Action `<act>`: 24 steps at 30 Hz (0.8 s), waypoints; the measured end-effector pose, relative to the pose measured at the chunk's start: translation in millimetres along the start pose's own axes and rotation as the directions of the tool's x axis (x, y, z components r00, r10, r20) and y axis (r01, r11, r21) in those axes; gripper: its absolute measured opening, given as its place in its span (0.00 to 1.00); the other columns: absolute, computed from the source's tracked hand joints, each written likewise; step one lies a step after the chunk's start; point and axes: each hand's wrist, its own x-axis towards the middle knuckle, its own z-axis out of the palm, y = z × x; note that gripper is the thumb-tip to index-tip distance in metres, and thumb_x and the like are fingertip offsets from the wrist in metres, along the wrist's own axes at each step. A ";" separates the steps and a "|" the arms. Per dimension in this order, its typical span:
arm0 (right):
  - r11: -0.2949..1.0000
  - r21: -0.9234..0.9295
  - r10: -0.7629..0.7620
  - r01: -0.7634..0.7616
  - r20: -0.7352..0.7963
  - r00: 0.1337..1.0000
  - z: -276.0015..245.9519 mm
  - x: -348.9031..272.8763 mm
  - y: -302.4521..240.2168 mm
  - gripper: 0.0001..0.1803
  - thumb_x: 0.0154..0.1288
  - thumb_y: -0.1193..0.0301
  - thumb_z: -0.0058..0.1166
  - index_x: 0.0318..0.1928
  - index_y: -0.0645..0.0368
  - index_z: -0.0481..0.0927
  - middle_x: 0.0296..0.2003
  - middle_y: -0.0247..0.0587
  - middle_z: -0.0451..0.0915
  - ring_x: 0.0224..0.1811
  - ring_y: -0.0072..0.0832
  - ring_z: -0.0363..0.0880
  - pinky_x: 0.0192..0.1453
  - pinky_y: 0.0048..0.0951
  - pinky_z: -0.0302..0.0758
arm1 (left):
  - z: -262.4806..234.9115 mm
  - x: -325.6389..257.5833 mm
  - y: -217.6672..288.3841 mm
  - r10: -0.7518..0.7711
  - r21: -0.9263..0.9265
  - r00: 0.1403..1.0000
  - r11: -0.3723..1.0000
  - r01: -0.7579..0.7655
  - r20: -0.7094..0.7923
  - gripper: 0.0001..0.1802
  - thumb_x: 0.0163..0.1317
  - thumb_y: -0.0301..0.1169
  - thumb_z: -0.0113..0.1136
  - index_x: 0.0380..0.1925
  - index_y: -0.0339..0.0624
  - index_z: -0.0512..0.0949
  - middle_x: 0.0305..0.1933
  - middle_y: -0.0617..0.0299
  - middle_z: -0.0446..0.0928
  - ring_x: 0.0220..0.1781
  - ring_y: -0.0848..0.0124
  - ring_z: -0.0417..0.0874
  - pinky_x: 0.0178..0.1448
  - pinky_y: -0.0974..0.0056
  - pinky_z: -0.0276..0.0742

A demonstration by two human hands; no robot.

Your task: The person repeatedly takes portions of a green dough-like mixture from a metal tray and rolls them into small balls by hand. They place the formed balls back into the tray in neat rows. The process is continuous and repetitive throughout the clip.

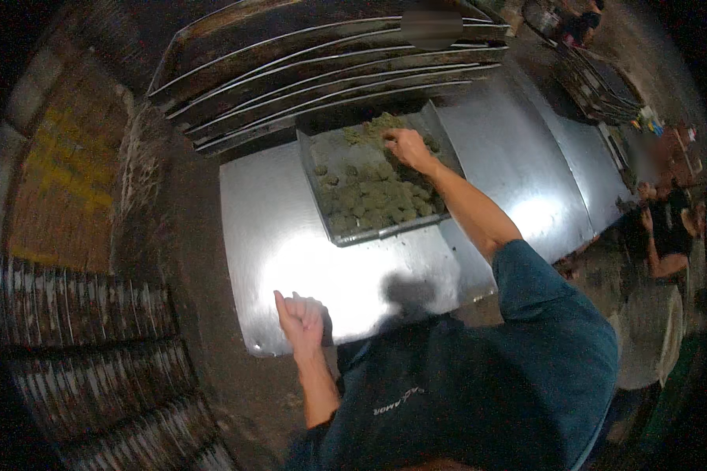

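Observation:
A dark rectangular tray (pixel 313 192) lies on the shiny metal table. Rounded greenish-brown lumps (pixel 377 196) crowd its near half, and a paler loose crumbly heap (pixel 373 129) sits at its far side. Over the right edge of that heap is my right hand (pixel 408 149), with bent fingers drawn together. What the fingertips hold, if anything, is hidden. My left hand (pixel 300 322) hovers by the table's near left edge, away from the tray. Its fingers are curled in and the thumb sticks out; nothing shows in it.
Several stacked dark trays (pixel 330 67) stand directly behind the tray. The metal table (pixel 267 259) stretches to the right. Racks of dark ridged metal (pixel 94 306) fill the lower left. Another person (pixel 672 228) is at the far right, and more trays (pixel 597 82) stand at upper right.

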 end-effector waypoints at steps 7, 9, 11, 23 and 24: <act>0.970 -0.187 -0.098 0.153 0.270 0.958 48.9 25.1 14.3 0.11 0.54 0.72 0.50 0.35 0.66 0.77 0.30 0.53 0.78 0.28 0.47 0.77 0.30 0.41 0.73 | 0.8 -20.6 18.1 0.204 0.301 0.914 0.949 -0.096 -0.351 0.17 0.63 0.41 0.47 0.17 0.49 0.64 0.15 0.66 0.64 0.14 0.79 0.60 0.15 0.76 0.55; 0.900 0.326 0.188 -0.290 0.310 0.932 17.5 36.0 13.5 0.11 0.57 0.71 0.47 0.37 0.64 0.76 0.30 0.48 0.78 0.30 0.42 0.78 0.27 0.39 0.74 | -12.7 -12.0 24.0 0.375 0.480 0.889 0.850 -0.216 -0.265 0.12 0.63 0.40 0.48 0.27 0.44 0.71 0.24 0.65 0.72 0.19 0.80 0.65 0.16 0.77 0.58; 0.095 0.784 0.476 -0.613 0.505 0.720 -5.1 24.7 11.3 0.11 0.60 0.70 0.44 0.40 0.63 0.74 0.29 0.45 0.75 0.30 0.37 0.76 0.25 0.36 0.75 | 6.3 -0.1 30.8 0.405 0.471 0.889 0.840 -0.268 -0.216 0.13 0.63 0.41 0.48 0.31 0.43 0.70 0.28 0.64 0.72 0.20 0.79 0.66 0.15 0.78 0.60; 0.247 0.900 0.732 -0.359 0.070 0.678 -61.7 -50.9 -5.0 0.19 0.61 0.56 0.47 0.22 0.58 0.72 0.17 0.36 0.70 0.22 0.21 0.67 0.23 0.24 0.62 | 93.0 75.0 -40.5 -0.035 0.321 0.999 0.946 0.042 -0.030 0.14 0.63 0.39 0.47 0.23 0.43 0.71 0.22 0.64 0.69 0.14 0.77 0.62 0.17 0.75 0.61; 0.270 0.882 0.778 -0.386 0.037 0.628 -70.5 -65.1 -6.6 0.19 0.62 0.55 0.47 0.23 0.58 0.71 0.17 0.35 0.70 0.22 0.21 0.67 0.23 0.24 0.62 | 92.3 68.8 -50.9 -0.108 0.366 0.994 0.924 0.112 -0.033 0.13 0.62 0.39 0.48 0.27 0.42 0.72 0.25 0.63 0.70 0.15 0.77 0.64 0.16 0.75 0.61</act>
